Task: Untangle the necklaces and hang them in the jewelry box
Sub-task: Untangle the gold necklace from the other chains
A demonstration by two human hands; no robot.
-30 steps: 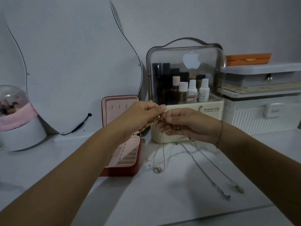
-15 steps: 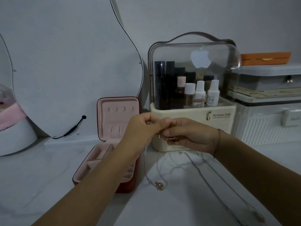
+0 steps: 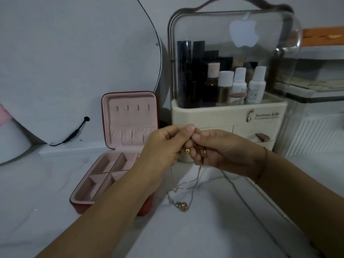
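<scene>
My left hand [image 3: 163,148] and my right hand [image 3: 221,149] meet above the table, both pinching the top of a bunch of tangled necklaces [image 3: 193,175]. A small gold bead [image 3: 186,150] shows between the fingers. Thin chains hang down from the hands, and a round gold pendant [image 3: 181,206] rests on the white table [image 3: 195,229]. Another silver chain [image 3: 247,200] trails off to the right. The red jewelry box [image 3: 128,138] stands open just left of my hands, with a pink lining, a row of hooks in its lid and several compartments in its base.
A clear-lidded cream cosmetics organizer [image 3: 229,116] with bottles stands right behind my hands. A large curved mirror [image 3: 74,62] leans on the wall at the left, with a black cable [image 3: 74,133] at its foot. White storage boxes [image 3: 316,127] sit at the right.
The camera has come closer and tipped down, so the box and organizer look larger. My hands stay together on the chains, lower in view; the pendant now lies on the table.
</scene>
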